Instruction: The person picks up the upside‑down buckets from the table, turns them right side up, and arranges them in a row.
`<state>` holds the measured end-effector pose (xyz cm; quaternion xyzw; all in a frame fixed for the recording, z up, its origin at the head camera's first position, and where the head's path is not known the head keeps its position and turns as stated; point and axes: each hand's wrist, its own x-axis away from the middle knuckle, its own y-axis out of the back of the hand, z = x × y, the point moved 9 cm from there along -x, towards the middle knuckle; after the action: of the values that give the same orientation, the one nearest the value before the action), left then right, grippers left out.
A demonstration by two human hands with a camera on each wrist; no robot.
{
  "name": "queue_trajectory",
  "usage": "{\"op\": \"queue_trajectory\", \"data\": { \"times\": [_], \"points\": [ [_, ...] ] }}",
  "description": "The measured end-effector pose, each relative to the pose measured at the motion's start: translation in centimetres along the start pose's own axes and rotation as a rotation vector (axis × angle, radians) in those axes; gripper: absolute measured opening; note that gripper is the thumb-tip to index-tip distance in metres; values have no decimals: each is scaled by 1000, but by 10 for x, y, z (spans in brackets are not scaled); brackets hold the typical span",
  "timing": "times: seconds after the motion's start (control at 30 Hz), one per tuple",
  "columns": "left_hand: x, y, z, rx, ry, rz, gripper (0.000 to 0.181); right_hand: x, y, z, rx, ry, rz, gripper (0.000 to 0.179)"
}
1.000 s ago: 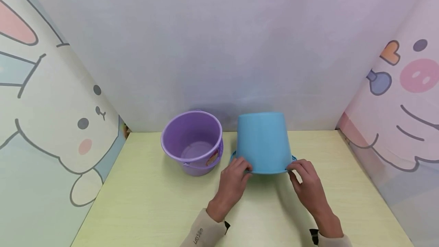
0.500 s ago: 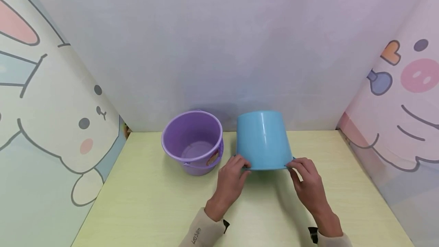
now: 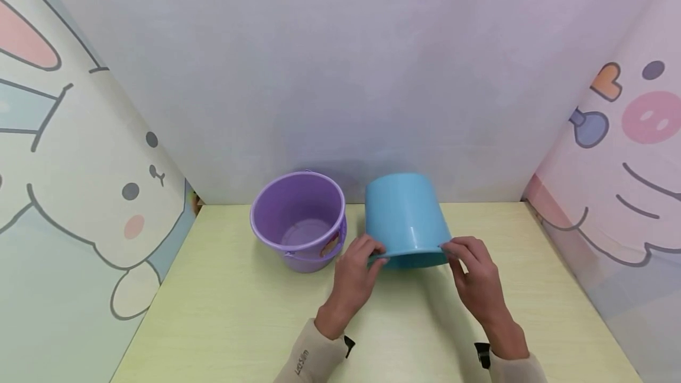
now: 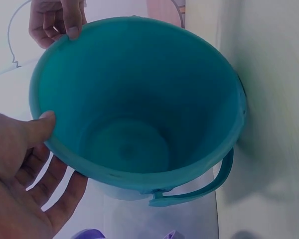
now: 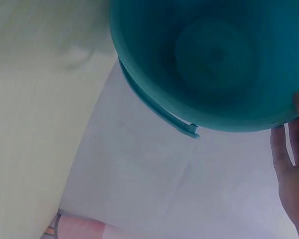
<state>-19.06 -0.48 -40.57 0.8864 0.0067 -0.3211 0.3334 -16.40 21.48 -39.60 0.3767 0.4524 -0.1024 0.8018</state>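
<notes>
A blue plastic bucket (image 3: 407, 214) is tipped on its side, its mouth turned toward me and slightly down. My left hand (image 3: 355, 270) pinches the rim on the left, thumb inside and fingers outside, as the left wrist view shows. On the rim's right side my right hand (image 3: 475, 276) pinches in the same way. Inside, the bucket (image 4: 124, 144) holds nothing visible. Its handle (image 4: 194, 194) hangs along the outer side of the rim. Just left of it a purple bucket (image 3: 305, 262) stands upright with its mouth up.
Both buckets are at the back of the pale yellow-green table (image 3: 229, 324), close to the grey-white back wall (image 3: 340, 75). Side panels with a cartoon rabbit (image 3: 90, 194) and a cartoon pig (image 3: 633, 182) border the table left and right.
Both hands have raised the blue bucket's rim a little, so its dark opening now shows from above. Its base has shifted slightly left. The purple bucket has stayed put.
</notes>
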Motion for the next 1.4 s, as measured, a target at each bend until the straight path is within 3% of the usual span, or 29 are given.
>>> {"op": "queue_trajectory", "data": {
  "times": [0.1, 0.2, 0.23, 0.33, 0.37, 0.77, 1.13, 1.4],
  "points": [
    [0, 1, 1, 12, 0, -5, 27, -2, 0, 0, 1, -4, 3, 44],
    [-1, 3, 1, 27, 0, -13, 26, -5, -1, 2, -4, 1, 1, 11],
    [-1, 3, 1, 32, 1, -13, 26, -6, -1, 3, -2, 6, -5, 12],
    [-2, 4, 3, 46, 8, -17, 26, -8, -2, 4, 7, 3, -7, 49],
    [-2, 4, 3, 53, 12, -16, 25, -9, -2, 3, 14, -1, -9, 54],
    [-2, 4, 5, 62, 17, -12, 22, -8, -3, -2, 17, -64, -45, 43],
    [0, 6, 6, 75, 23, -15, 24, 22, -3, -34, 12, -300, -111, 45],
    [-1, 6, 7, 82, 30, -12, 23, 50, -9, -60, -72, -588, -167, 46]
  ]
}}
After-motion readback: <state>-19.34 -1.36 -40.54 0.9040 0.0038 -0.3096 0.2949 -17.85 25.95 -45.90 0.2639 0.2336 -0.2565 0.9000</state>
